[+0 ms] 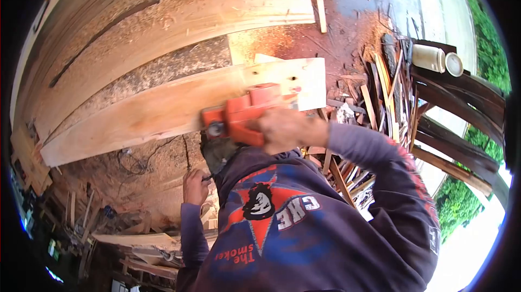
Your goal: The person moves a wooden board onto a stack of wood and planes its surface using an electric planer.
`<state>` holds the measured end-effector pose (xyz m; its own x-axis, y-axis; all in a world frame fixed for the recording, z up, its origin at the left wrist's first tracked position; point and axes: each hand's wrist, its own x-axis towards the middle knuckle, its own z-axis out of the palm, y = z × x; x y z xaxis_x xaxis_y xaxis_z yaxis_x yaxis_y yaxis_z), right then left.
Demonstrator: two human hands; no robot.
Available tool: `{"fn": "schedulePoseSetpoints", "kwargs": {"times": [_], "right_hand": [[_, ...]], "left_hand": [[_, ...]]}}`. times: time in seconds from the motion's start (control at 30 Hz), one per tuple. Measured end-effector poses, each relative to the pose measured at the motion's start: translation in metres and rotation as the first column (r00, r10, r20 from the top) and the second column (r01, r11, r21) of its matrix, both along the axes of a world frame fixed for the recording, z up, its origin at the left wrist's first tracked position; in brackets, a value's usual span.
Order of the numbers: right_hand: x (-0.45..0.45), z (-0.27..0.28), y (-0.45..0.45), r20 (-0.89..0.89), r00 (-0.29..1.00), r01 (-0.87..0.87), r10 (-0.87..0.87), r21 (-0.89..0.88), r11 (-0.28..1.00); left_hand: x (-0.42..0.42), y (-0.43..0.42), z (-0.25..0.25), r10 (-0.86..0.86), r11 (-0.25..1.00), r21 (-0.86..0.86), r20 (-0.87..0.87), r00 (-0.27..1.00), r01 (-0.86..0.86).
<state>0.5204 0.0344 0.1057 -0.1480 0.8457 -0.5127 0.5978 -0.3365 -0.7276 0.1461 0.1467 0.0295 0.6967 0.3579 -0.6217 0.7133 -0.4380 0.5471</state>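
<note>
An orange electric hand planer (pixel 244 108) rests on a long pale wooden plank (pixel 146 108), near the plank's right end. My right hand (pixel 290 131) is wrapped round the planer's rear handle, slightly blurred by motion. Below the plank, at my side, my left hand (pixel 196 186) is closed on a thin dark cord (pixel 207 177). Whether that cord runs to the planer is hidden. Dark knots and holes show in the plank's face near its right end.
Wide boards (pixel 260 4) covered with shavings lie beyond the plank. Scrap sticks (pixel 380 88) are heaped at the right, beside a white plastic container (pixel 428 58) on dark timbers (pixel 461 88). Loose cable (pixel 135 164) and sawdust lie on the ground below the plank.
</note>
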Motion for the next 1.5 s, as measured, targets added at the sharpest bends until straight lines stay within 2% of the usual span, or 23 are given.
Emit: {"fn": "schedulePoseSetpoints", "kwargs": {"times": [0.03,0.1,0.17,0.27,0.33,0.4,0.43,0.47,0.5,0.53,0.6,0.67,0.73,0.87,0.93,1.0,1.13,1.17,1.2,1.27,1.37,1.43,1.5], "right_hand": [[-0.012,0.001,0.014,-0.066,0.997,0.033,-0.035,-0.025,0.999],[-0.043,-0.009,0.037,-0.098,0.992,0.08,-0.08,-0.007,0.997],[-0.062,-0.015,0.056,-0.115,0.99,0.089,-0.084,0.039,0.995],[-0.057,-0.016,0.055,-0.117,0.987,0.113,-0.107,0.045,0.993],[-0.032,-0.011,0.032,-0.071,0.992,0.11,-0.109,0.021,0.994],[0.007,-0.002,-0.008,-0.024,0.989,0.148,-0.147,0.015,0.989],[0.023,-0.01,-0.034,0.033,0.985,0.162,-0.169,0.156,0.974],[0.043,-0.004,-0.053,0.06,0.988,0.138,-0.141,0.046,0.989],[0.062,-0.008,-0.08,0.141,0.985,0.094,-0.098,0.035,0.995],[0.079,-0.001,-0.101,0.181,0.975,0.129,-0.133,0.036,0.991],[0.108,0.0,-0.142,0.133,0.978,0.162,-0.16,-0.003,0.987],[0.124,0.007,-0.162,0.09,0.963,0.242,-0.255,0.128,0.962],[0.134,0.012,-0.173,0.161,0.955,0.243,-0.25,0.065,0.968],[0.128,0.011,-0.163,0.15,0.955,0.25,-0.257,0.063,0.966],[0.119,0.012,-0.143,0.14,0.955,0.259,-0.262,0.038,0.965],[0.11,0.009,-0.124,0.167,0.976,0.12,-0.141,0.131,0.984],[0.079,0.004,-0.07,0.117,0.975,0.168,-0.19,0.177,0.97],[0.076,-0.012,-0.062,0.169,0.98,0.069,-0.105,0.208,0.976],[0.069,-0.01,-0.042,0.172,0.981,0.056,-0.094,0.214,0.975],[0.037,-0.006,0.012,0.076,0.984,0.154,-0.16,0.087,0.984],[-0.004,-0.053,0.085,0.065,0.994,0.06,-0.09,0.369,0.927],[-0.042,-0.07,0.135,-0.032,0.993,0.116,-0.111,0.29,0.95],[-0.086,-0.05,0.2,-0.031,0.988,0.153,-0.15,0.126,0.98]], "left_hand": [[-0.009,0.0,-0.004,-0.012,1.0,-0.009,0.01,1.0,0.012],[-0.028,0.0,-0.015,0.079,0.996,-0.024,-0.13,0.988,-0.082],[-0.047,0.004,-0.022,0.089,0.995,-0.031,-0.143,0.986,-0.094],[-0.035,0.01,-0.009,0.09,0.996,-0.013,-0.152,0.984,-0.093],[-0.014,0.011,0.006,0.149,0.987,-0.028,-0.157,0.976,-0.156],[0.012,0.007,0.015,0.17,0.985,-0.021,-0.127,0.977,-0.174],[0.023,0.005,0.016,0.105,0.994,-0.01,-0.025,0.994,-0.105],[0.036,0.003,0.017,0.038,0.999,0.009,0.075,0.996,-0.039],[0.053,0.0,0.019,0.005,1.0,0.006,0.147,0.989,-0.006],[0.07,-0.004,0.021,-0.03,1.0,0.006,0.217,0.976,0.029],[0.098,-0.012,0.022,-0.091,0.996,0.027,0.309,0.947,0.087],[0.117,-0.02,0.026,-0.108,0.994,0.021,0.365,0.925,0.108],[0.117,-0.023,0.024,-0.099,0.995,0.016,0.372,0.923,0.1],[0.097,-0.022,0.023,-0.05,0.998,-0.015,0.356,0.933,0.06],[0.084,-0.017,0.02,-0.041,0.999,-0.011,0.341,0.939,0.048],[0.071,-0.014,0.018,0.028,0.999,-0.027,0.344,0.939,-0.02],[0.05,0.0,0.02,0.043,0.999,0.012,0.343,0.938,-0.05],[0.042,0.003,0.02,0.053,0.997,0.028,0.348,0.936,-0.067],[0.032,0.006,0.019,0.064,0.996,0.042,0.353,0.934,-0.085],[0.012,0.012,0.02,0.1,0.991,0.048,0.326,0.94,-0.122],[-0.019,0.018,0.018,0.167,0.98,0.053,0.287,0.943,-0.19],[-0.038,0.016,0.014,0.227,0.966,0.062,0.267,0.936,-0.252],[-0.048,0.016,0.016,0.246,0.959,0.076,0.253,0.936,-0.273]]}}
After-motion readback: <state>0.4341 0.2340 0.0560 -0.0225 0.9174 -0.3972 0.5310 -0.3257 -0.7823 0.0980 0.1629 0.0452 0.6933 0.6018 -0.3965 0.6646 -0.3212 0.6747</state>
